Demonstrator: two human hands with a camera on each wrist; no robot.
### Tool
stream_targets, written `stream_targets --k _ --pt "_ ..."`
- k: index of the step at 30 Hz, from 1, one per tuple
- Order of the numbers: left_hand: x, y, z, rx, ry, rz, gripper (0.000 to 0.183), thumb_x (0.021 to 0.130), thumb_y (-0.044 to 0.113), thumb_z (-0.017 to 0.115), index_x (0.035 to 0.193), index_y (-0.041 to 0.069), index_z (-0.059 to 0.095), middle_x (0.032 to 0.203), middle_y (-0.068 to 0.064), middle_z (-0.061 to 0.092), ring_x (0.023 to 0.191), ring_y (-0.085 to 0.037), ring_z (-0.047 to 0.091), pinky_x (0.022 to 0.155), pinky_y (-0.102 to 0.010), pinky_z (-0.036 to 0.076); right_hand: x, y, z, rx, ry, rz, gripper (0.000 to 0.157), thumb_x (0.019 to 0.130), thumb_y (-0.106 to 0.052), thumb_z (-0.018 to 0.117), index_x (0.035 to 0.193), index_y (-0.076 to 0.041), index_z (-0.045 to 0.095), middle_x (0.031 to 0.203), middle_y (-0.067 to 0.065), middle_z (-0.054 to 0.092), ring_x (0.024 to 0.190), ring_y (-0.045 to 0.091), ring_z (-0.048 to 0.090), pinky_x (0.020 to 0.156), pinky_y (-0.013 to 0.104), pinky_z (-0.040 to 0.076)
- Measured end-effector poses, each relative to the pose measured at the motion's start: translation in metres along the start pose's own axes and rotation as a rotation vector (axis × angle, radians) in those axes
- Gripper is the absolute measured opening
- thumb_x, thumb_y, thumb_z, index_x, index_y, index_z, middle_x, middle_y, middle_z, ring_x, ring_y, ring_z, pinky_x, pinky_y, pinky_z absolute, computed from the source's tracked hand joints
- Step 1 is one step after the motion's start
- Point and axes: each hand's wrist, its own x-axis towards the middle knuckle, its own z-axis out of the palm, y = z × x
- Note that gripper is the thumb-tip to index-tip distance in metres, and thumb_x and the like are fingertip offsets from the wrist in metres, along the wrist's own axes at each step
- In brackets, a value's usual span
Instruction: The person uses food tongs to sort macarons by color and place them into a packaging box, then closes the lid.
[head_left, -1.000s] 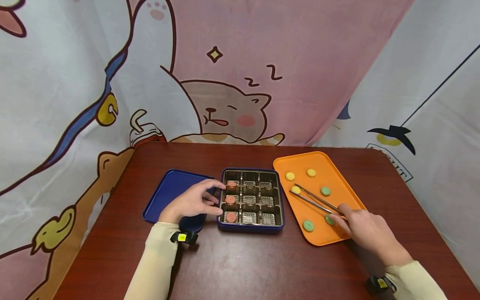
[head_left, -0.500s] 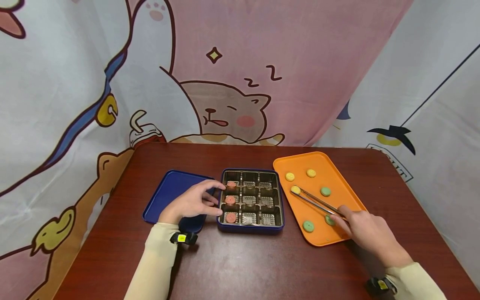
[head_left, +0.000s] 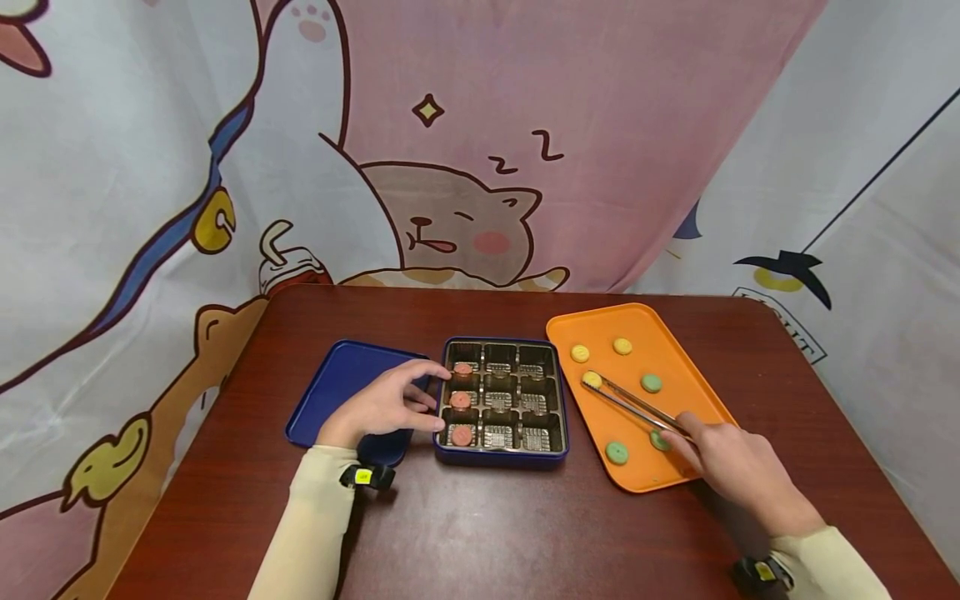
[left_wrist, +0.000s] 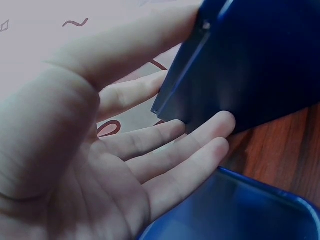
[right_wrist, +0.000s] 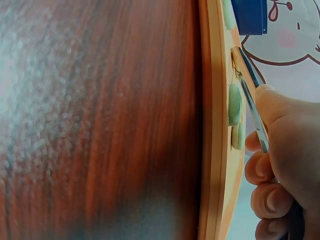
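My right hand (head_left: 738, 467) grips metal tongs (head_left: 626, 406), whose tips sit at either side of a yellow macaron (head_left: 592, 379) on the orange tray (head_left: 678, 362). The right wrist view shows the fingers curled round the tongs (right_wrist: 256, 112). At the left side of a dark blue box (head_left: 501, 457), the thumb and index fingertip of my left hand (head_left: 385, 400) touch the rim. Its other fingers extend along the outer wall, as the left wrist view shows. Pink macarons (head_left: 461, 435) fill the left column of the box's brown divided insert (head_left: 498, 406).
Two more yellow macarons (head_left: 622, 346) and several green ones (head_left: 651, 382) lie on the tray. A flat blue lid (head_left: 345, 379) rests on the wooden table (head_left: 480, 533) left of the box, partly under my left hand. A printed curtain (head_left: 600, 142) hangs behind.
The tongs' tips have drawn closer together around the yellow macaron. Both hands, the box and the tray stay where they were.
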Motion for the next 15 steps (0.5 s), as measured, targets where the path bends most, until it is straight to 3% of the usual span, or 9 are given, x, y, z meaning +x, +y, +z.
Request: stream_targets --k 15 --pt "0.000 0.000 0.000 0.003 0.000 0.000 0.072 0.085 0.023 0.091 0.147 0.014 0.057 0.156 -0.011 0.046 0.110 -0.026 0.071 0.093 -0.041 0.061 -0.002 -0.005 -0.012 0.006 0.013 0.019 0.034 0.106 -0.047 0.061 0.094 -0.015 0.059 0.058 -0.006 0.037 0.052 0.012 0.038 0.046 0.030 0.032"
